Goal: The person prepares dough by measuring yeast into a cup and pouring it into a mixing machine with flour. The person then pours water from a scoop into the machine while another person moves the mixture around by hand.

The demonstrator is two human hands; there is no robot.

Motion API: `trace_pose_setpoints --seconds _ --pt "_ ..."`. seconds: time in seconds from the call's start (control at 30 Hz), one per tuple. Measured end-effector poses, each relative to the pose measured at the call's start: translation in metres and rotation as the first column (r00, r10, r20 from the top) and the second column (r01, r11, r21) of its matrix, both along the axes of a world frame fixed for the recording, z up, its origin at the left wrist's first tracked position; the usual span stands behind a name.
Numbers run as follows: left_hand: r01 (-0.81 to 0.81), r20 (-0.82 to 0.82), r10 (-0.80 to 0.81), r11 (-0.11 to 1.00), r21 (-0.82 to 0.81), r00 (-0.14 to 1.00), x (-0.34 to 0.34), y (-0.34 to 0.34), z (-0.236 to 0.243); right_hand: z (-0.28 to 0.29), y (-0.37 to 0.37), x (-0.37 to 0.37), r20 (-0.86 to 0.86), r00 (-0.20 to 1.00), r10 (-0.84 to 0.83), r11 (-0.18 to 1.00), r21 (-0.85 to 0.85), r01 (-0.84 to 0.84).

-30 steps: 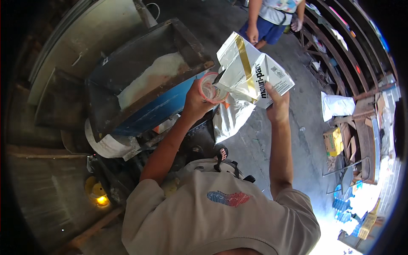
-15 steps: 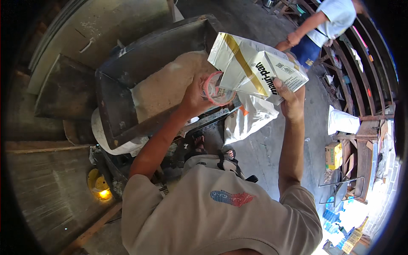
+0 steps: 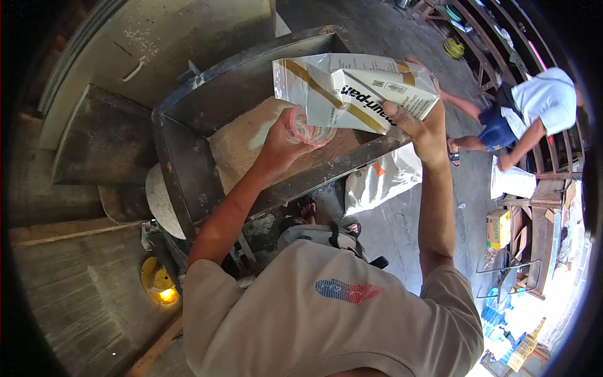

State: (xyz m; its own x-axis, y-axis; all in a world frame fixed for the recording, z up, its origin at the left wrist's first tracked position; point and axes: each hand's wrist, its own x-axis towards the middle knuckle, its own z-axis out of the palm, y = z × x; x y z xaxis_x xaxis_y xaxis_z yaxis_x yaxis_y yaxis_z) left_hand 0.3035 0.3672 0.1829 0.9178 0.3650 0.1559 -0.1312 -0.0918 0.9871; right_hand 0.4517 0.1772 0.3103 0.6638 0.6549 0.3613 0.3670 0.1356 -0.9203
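Observation:
My left hand [image 3: 279, 143] is wrapped round a clear plastic cup [image 3: 313, 134] with a reddish rim. My right hand [image 3: 424, 131] grips a silver-white foil yeast packet [image 3: 355, 94] with gold stripes, thumb on its near face. The packet lies tilted on its side, its left part above the cup and overlapping the cup's mouth. Whether anything pours out cannot be seen. Both hands are over the near side of a dark trough [image 3: 186, 164], which holds a heap of pale brownish powder [image 3: 235, 141].
A white sack [image 3: 384, 179] stands on the floor by the trough's right end. On the right, a person [image 3: 534, 107] in a white shirt bends beside wooden racks [image 3: 524, 75]. A yellow lamp-lit object [image 3: 157, 281] is at lower left; a yellow carton [image 3: 498, 229] is at right.
The packet has moved left and tipped flatter, over the trough. My left hand and the cup stay close beneath it. The other person has moved right and nearer, now bending down.

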Motion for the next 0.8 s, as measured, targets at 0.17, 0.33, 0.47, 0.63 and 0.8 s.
trace_pose_setpoints --seconds 0.17,0.33,0.47,0.63,0.8 --pt "0.027 0.036 -0.026 1.0 -0.016 0.999 0.004 0.005 -0.003 -0.001 0.005 -0.001 -0.08 0.997 0.008 0.998 0.066 -0.003" --pt "0.044 0.115 -0.036 0.997 -0.07 0.993 0.006 0.003 0.002 0.003 0.005 -0.004 -0.024 0.999 -0.028 0.998 0.048 0.029" --pt "0.056 0.139 -0.031 0.983 -0.173 0.99 0.009 0.003 -0.016 0.006 0.001 -0.003 0.065 0.997 -0.043 0.999 0.029 0.041" --pt "0.029 0.146 0.013 0.96 -0.279 0.989 0.011 -0.007 -0.011 0.004 -0.006 -0.003 0.101 0.991 -0.088 0.996 0.029 0.085" --pt "-0.084 0.117 0.09 0.995 -0.055 0.989 0.012 -0.01 -0.012 0.003 -0.008 -0.004 0.004 0.997 -0.075 0.993 0.093 0.074"
